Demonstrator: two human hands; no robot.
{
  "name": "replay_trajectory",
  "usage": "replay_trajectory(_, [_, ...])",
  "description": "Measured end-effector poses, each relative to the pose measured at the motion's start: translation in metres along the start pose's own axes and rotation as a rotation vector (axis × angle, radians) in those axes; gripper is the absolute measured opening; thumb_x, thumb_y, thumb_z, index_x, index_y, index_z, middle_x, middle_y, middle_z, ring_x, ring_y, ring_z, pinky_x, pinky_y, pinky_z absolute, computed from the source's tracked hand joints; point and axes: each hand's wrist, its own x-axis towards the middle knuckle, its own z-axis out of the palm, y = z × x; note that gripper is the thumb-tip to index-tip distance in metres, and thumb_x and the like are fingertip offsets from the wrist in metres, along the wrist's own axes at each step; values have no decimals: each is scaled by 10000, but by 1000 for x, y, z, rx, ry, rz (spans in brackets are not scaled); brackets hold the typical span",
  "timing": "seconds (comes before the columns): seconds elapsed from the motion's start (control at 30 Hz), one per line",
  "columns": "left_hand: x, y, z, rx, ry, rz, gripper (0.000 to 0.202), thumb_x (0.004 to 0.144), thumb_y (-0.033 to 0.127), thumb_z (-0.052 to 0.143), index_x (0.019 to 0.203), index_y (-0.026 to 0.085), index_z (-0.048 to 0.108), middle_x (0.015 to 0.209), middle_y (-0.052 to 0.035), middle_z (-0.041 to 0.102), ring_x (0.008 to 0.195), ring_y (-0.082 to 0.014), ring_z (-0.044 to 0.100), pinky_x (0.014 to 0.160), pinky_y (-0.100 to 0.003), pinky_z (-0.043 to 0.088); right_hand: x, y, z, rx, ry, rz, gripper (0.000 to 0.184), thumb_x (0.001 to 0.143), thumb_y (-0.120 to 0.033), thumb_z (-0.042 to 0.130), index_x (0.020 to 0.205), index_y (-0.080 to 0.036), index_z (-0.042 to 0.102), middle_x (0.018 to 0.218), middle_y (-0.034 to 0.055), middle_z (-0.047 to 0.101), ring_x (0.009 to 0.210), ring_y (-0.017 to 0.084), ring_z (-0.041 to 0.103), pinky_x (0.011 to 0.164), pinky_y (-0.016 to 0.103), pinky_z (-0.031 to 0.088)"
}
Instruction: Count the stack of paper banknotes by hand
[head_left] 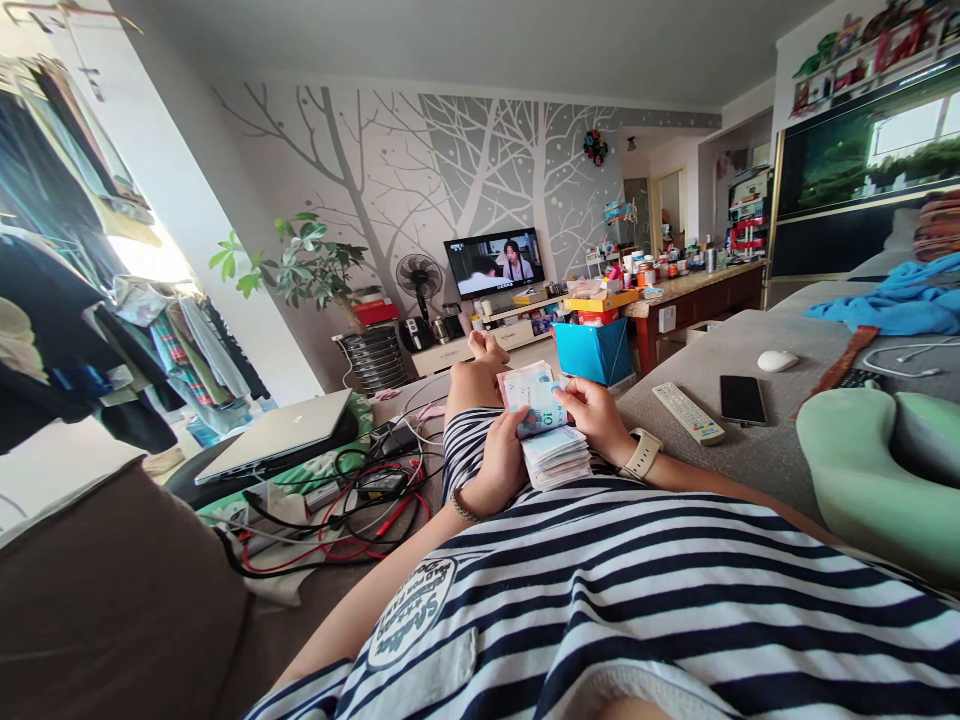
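Observation:
Above my lap, several banknotes [534, 392] are held up in a small fan, the front one bluish with a "10" on it. My left hand [501, 458] is closed on their lower left edge, thumb across the front. Fingers of my right hand [596, 412] pinch the right edge of the same notes. Just below, a thick stack of banknotes [556, 460] rests on the striped clothing on my lap, close to both hands. A pale-strapped watch is on my right wrist and a bracelet on my left.
On the sofa to the right lie a remote control [688, 413], a phone [743, 400], a white mouse [778, 360] and a green neck pillow [862, 450]. Tangled cables [360, 500] and a laptop [277, 435] lie on the left. A blue box [592, 352] stands beyond my legs.

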Motion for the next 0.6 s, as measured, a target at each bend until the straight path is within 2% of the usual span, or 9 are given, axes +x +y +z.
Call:
replay_trajectory(0.13, [3, -2, 0, -75, 31, -43, 163, 704, 305, 775, 791, 189, 700, 844, -69, 774, 972, -297, 755, 906, -410, 603, -1, -3, -1, 14, -17, -20, 559, 887, -749, 647, 702, -231, 547, 614, -2, 565, 606, 173, 519, 593, 302, 378])
replay_trajectory(0.27, [5, -3, 1, -142, 52, -52, 195, 738, 309, 780, 870, 177, 721, 920, -81, 800, 1033, -302, 765, 927, -411, 613, -3, -9, 0, 44, -11, -43, 565, 875, -754, 659, 699, -230, 540, 620, -10, 542, 609, 162, 485, 586, 298, 353])
replay_trajectory(0.6, [5, -2, 1, -89, 19, -1, 217, 725, 342, 782, 842, 176, 706, 873, -69, 801, 1021, -307, 772, 913, -387, 608, -5, -18, -1, 123, -51, -27, 540, 840, -724, 698, 702, -228, 536, 624, -30, 473, 593, 142, 405, 564, 291, 308])
